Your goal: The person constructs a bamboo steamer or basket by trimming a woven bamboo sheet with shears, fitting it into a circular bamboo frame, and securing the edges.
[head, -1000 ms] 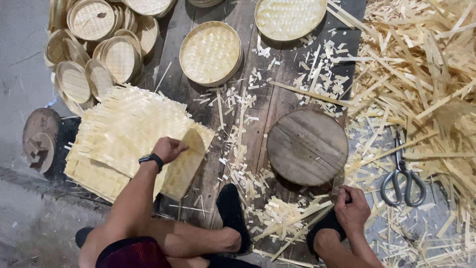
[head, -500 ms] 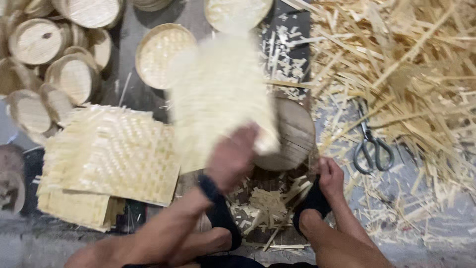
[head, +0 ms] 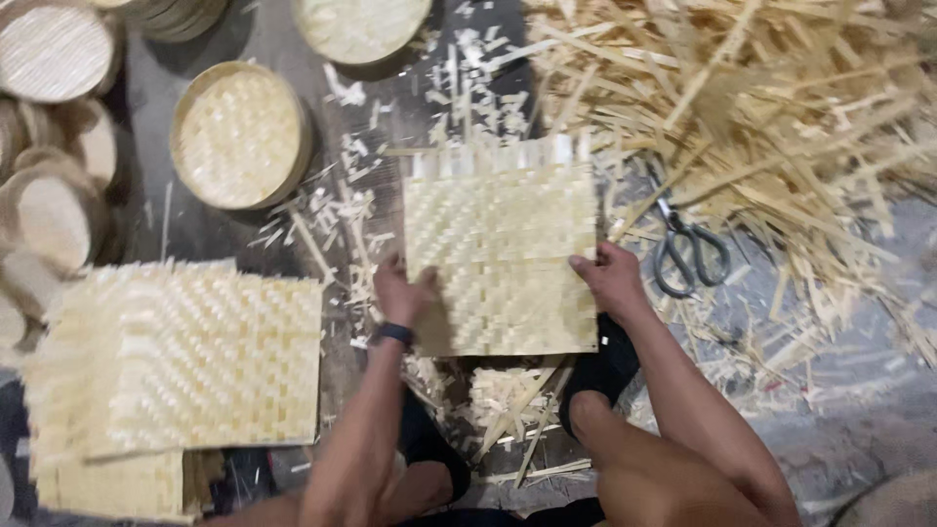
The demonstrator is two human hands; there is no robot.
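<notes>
A square woven bamboo mat [head: 503, 244] lies flat in front of me, over the spot where the round wooden block was. My left hand [head: 398, 291], with a dark band on the wrist, grips the mat's left edge. My right hand [head: 610, 278] grips its right edge. A stack of similar woven mats [head: 181, 361] sits to my left on the floor.
Scissors [head: 688, 249] lie just right of my right hand. A heap of bamboo strips [head: 771, 107] fills the upper right. Round woven basket lids [head: 239, 137] and stacked ones [head: 54, 59] lie at the upper left. Offcuts litter the dark floor near my feet [head: 508, 400].
My left hand lifted one mat off the left stack and swung it right. It now lies over the round wooden block, with both hands on its edges.
</notes>
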